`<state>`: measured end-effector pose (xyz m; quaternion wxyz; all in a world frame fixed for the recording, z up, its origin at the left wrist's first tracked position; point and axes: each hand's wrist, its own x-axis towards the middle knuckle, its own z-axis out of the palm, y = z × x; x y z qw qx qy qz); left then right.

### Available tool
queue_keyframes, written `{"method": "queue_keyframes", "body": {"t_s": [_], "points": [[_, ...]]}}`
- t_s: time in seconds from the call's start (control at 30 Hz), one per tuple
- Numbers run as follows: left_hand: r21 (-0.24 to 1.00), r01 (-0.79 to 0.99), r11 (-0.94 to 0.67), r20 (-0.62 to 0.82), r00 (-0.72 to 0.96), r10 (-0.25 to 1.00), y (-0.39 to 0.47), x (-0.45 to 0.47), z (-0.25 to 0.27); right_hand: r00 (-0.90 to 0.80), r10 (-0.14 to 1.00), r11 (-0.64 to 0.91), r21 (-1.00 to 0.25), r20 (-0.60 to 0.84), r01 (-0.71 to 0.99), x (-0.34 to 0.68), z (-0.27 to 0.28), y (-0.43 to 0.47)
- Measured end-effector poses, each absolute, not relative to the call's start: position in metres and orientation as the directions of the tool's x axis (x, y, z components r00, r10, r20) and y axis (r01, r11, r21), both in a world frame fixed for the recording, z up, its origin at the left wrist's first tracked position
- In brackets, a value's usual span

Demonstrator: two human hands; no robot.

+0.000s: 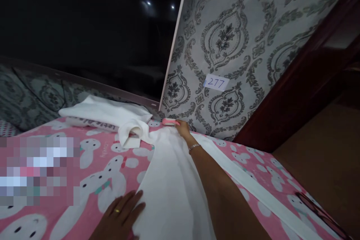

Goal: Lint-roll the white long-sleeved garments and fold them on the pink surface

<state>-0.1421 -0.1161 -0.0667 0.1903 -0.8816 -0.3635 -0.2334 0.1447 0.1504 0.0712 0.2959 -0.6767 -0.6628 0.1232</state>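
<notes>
A white garment (171,180) is spread over the pink bunny-print cover, with a rolled, cuff-like part (129,134) at its far left. My right hand (183,129) reaches to the far end of the garment, closed on a small pink-and-white hand tool (170,122); its exact kind is unclear. The tool is at the garment's far edge, close to the wall. Near the front, my left hand (123,213) rests palm down along the garment's left edge, fingers stretched out, a ring on one finger.
A folded white cloth (105,108) lies on a lettered packet (92,123) at the back left. Behind stand a large dark screen (84,26) and a patterned wall (225,37) with a paper marked 277 (216,82). A white strip (253,191) runs along the right; dark wood (281,93) borders it.
</notes>
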Motion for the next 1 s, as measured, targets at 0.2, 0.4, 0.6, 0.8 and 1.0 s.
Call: {"method": "queue_keyframes", "body": {"t_s": [0.2,0.4,0.6,0.8,1.0], "points": [[-0.187,0.722,-0.667,0.589,0.625,0.512,-0.104,-0.143,-0.091,-0.020,0.968,0.158,-0.541,0.251,0.826,0.185,0.048,0.073],[-0.092,0.726,-0.681,0.538,0.612,0.580,-0.115,-0.141,-0.075,-0.041,0.981,0.143,-0.563,0.189,0.814,0.156,0.043,0.085],[-0.057,0.741,-0.669,0.566,0.576,0.590,-0.130,-0.136,-0.031,-0.027,0.963,0.199,-0.645,0.267,0.738,0.098,0.069,0.129],[0.015,0.747,-0.665,0.545,0.552,0.632,-0.127,-0.138,-0.047,0.033,0.950,0.184,-0.643,0.310,0.743,0.173,0.057,0.058],[0.032,0.742,-0.669,0.524,0.558,0.643,-0.120,-0.140,-0.067,0.166,0.965,-0.034,-0.533,0.202,0.845,0.273,0.045,-0.007]]}}
